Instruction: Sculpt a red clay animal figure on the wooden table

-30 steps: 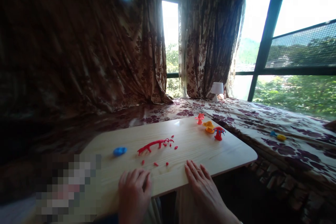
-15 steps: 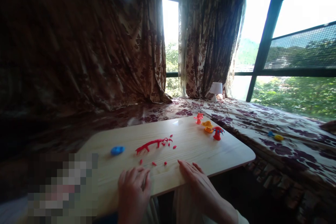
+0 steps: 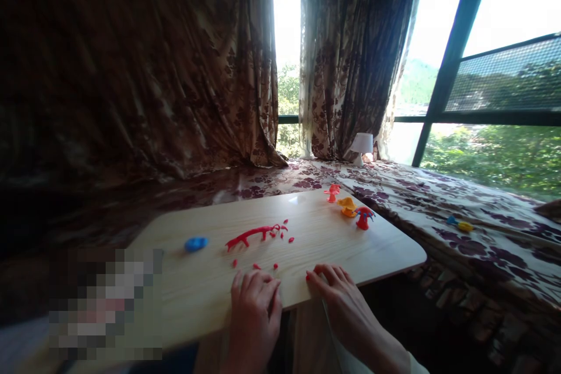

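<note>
i have two bare hands at the near edge of a pale wooden table (image 3: 188, 286). the left hand (image 3: 255, 304) rests there with its fingers bent and close together, the thumb beside them; its underside is turned from me, so i cannot tell whether anything is pinched. the right hand (image 3: 342, 298) is a little apart from it, fingers curled, and a tiny red piece (image 3: 307, 275) shows at its leftmost fingertip (i can't make out from here if that is a real pinch or just a touch).

the red branching piece (image 3: 248, 235) lies in the middle of the table, beyond the left hand, its stubby legs pointing toward the near side. a cluster of red bits (image 3: 291, 239) is scattered by its right end, and three red lumps (image 3: 256, 266) sit in a loose row between it and the left hand. off to the left lies a blue oval piece (image 3: 196, 244).

at the far right, three figures stand in a slanting line: the coral one (image 3: 332, 193) farthest, the yellow one (image 3: 347, 207) in the middle, and the red one with blue spikes (image 3: 363, 219) nearest. to the right of the table, a blue and yellow item (image 3: 465, 226) lies on flowered cloth (image 3: 438, 204); a white lamp (image 3: 362, 143) stands beyond the table's far side.
</note>
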### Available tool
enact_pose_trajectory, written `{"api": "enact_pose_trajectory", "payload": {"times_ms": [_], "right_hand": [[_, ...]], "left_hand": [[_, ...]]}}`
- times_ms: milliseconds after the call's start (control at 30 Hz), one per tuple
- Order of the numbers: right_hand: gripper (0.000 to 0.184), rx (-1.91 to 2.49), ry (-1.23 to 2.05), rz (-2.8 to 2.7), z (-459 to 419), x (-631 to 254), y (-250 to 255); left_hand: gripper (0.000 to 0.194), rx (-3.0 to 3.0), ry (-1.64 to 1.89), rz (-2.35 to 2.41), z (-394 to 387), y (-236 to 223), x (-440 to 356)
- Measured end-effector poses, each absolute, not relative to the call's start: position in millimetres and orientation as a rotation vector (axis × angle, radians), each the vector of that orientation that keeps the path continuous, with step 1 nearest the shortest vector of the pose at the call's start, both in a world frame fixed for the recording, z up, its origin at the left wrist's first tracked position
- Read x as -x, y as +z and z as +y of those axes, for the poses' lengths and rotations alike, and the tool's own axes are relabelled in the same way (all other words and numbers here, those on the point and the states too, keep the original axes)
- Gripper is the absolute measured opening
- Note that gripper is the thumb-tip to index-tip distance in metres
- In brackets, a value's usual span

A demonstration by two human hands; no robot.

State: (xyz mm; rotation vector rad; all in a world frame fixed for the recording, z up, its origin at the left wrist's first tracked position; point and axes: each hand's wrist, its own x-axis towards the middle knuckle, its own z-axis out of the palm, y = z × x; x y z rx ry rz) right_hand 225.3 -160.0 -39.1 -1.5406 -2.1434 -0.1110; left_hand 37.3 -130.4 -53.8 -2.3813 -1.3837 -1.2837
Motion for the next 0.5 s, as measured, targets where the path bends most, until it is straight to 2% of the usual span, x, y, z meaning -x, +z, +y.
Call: {"api": "enact_pose_trajectory", "payload": {"times_ms": [233,400,500], "right_hand": [[0.050,1.549,-0.220,-2.191,-167,-222,-48],[0.040,1.569,-0.297,-2.171,-165,-220,-51],[0.045,1.533,-0.343,-2.152,-167,-222,-57]], "left_hand": [[0.018,2.411,-1.196,-1.391,-129,-55,-33],[0.019,2.382,-1.205,-1.391,-130,-55,-35],[0.020,2.382,-1.215,-1.411,-131,-54,-36]]}}
